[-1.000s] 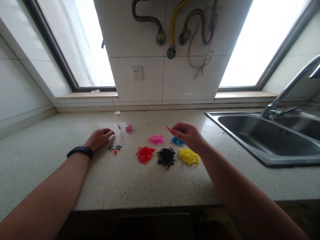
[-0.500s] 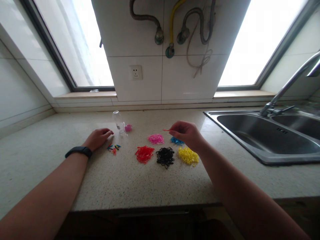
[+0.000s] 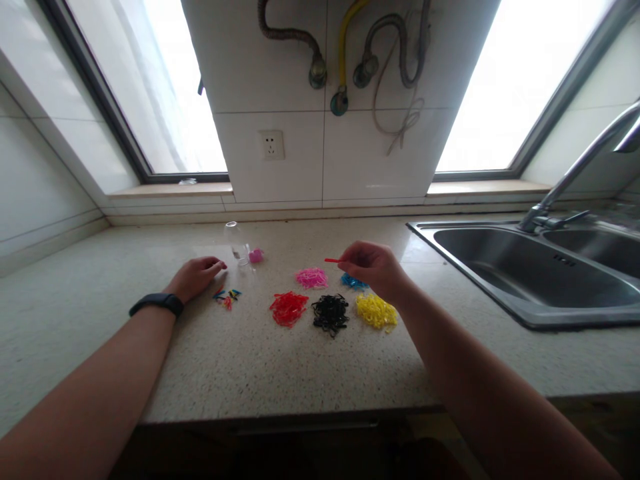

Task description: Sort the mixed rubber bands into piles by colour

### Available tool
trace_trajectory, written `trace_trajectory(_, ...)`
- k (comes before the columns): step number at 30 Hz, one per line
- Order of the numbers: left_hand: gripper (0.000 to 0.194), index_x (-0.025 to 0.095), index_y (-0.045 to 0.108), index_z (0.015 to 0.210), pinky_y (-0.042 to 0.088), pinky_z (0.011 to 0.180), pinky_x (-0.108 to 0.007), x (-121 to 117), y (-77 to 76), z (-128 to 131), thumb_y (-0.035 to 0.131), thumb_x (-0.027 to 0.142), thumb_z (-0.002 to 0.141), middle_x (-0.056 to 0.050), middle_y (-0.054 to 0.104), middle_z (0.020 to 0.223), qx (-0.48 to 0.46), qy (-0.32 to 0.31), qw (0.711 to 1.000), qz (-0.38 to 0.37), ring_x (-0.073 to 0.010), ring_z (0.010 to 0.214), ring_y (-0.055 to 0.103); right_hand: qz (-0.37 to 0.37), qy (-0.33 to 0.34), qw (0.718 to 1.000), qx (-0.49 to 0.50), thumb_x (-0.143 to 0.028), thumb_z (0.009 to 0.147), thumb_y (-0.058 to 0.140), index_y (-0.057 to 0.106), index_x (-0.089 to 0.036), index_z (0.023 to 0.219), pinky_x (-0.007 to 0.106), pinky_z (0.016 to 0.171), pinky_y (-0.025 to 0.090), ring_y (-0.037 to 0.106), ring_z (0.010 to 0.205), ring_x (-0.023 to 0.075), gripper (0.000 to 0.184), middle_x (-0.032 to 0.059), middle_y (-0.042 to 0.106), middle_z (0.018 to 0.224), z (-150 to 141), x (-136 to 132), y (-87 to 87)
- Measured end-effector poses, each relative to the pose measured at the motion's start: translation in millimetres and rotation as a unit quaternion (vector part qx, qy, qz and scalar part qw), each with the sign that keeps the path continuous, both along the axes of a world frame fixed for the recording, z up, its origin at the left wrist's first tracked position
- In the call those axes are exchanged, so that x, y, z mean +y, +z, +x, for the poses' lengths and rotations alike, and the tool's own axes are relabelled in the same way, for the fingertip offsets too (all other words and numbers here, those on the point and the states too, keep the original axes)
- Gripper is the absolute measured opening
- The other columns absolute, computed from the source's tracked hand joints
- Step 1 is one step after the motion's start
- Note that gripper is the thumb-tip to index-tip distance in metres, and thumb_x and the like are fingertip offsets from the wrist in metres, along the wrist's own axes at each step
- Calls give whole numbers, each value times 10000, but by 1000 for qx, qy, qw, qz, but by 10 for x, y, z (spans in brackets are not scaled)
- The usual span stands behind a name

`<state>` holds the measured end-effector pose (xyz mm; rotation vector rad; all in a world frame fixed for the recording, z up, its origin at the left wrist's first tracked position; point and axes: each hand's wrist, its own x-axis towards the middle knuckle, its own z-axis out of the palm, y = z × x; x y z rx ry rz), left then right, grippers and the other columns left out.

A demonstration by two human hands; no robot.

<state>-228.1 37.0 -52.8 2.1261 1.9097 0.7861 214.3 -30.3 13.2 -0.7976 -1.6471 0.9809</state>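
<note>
Between thumb and fingertips, my right hand [image 3: 373, 263] pinches a thin red rubber band [image 3: 332, 261], held above the counter and pointing left. Beneath and around this hand are a blue rubber band pile [image 3: 353, 281], partly hidden, and a yellow pile [image 3: 377, 312]. Pink [image 3: 311, 277], red [image 3: 289, 309] and black [image 3: 331, 314] piles lie to the left of it. My left hand [image 3: 199, 275] rests on the counter, fingers loosely stretched out and holding nothing. Just below its fingers is a small mixed-colour group of bands [image 3: 227, 298].
A clear bottle [image 3: 237, 244] stands beyond my left hand, with a pink object [image 3: 256, 255] beside it. On the right, a steel sink [image 3: 480, 267] with a faucet [image 3: 575, 167] is set into the speckled counter [image 3: 240, 373]. A wall socket [image 3: 271, 145] is behind.
The red rubber band in my right hand has turned slightly and looks wider now. Both hands stay in nearly the same place.
</note>
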Motion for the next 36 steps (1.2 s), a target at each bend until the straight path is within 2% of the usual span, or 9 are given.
trace_trajectory(7, 453, 196, 763, 939, 466, 738, -298, 11, -8, 1, 488, 540, 834, -61, 770, 910, 7, 2, 1000, 5, -233, 808, 679, 9, 5, 1000, -13, -364, 724, 775, 639, -184, 762, 240, 475, 308, 382, 538, 66, 228, -48, 485, 593, -27, -38, 12)
trace_trajectory(11, 473, 195, 761, 963, 451, 675, -296, 12, -16, 2, 480, 555, 839, -48, 763, 829, 16, 7, 1000, -5, -222, 724, 660, 15, 11, 999, -40, -384, 748, 758, 652, -189, 788, 245, 488, 319, 385, 548, 75, 226, -47, 478, 599, -81, -54, -31)
trace_trajectory(15, 461, 206, 759, 962, 443, 663, -289, 24, -25, -2, 468, 544, 844, -53, 767, 850, 24, 12, 1000, -13, -223, 736, 660, 22, 35, 997, -71, -391, 779, 729, 661, -181, 826, 238, 483, 299, 371, 537, 74, 226, -54, 468, 591, -224, -75, -108)
trace_trajectory(18, 448, 212, 762, 950, 441, 677, -286, 23, -17, 6, 470, 535, 844, -61, 771, 895, 29, 12, 999, -6, -230, 788, 666, 56, 42, 990, -125, -370, 819, 692, 677, -179, 859, 233, 507, 313, 395, 546, 75, 195, -45, 509, 614, -374, -121, -145)
trace_trajectory(20, 450, 213, 763, 954, 435, 668, -286, 13, -5, 19, 469, 537, 847, -56, 767, 869, 32, 11, 999, -7, -229, 775, 662, 105, 33, 976, -189, -318, 836, 674, 690, -186, 878, 233, 553, 337, 441, 576, 79, 140, -34, 556, 650, -474, -161, -150)
trace_trajectory(25, 449, 211, 763, 948, 414, 635, -291, -6, 14, 44, 456, 527, 857, -44, 743, 773, 41, 4, 999, -5, -221, 710, 645, 227, 19, 915, -332, -247, 850, 648, 707, -198, 875, 241, 666, 362, 539, 681, 104, 81, -10, 635, 724, -658, -203, -168)
trace_trajectory(30, 445, 220, 763, 943, 406, 639, -289, 10, 8, 51, 451, 526, 857, -56, 751, 817, 56, 10, 998, 3, -228, 742, 650, 256, 24, 882, -396, -243, 857, 640, 724, -205, 911, 242, 672, 351, 587, 733, 130, 108, 21, 708, 820, -762, -166, -233)
trace_trajectory(36, 453, 222, 759, 948, 406, 648, -290, 2, 14, 62, 439, 532, 868, -70, 751, 834, 66, 14, 998, 7, -228, 745, 646, 271, 19, 861, -430, -231, 854, 644, 734, -205, 930, 251, 659, 337, 615, 753, 147, 121, 38, 734, 868, -837, -146, -235)
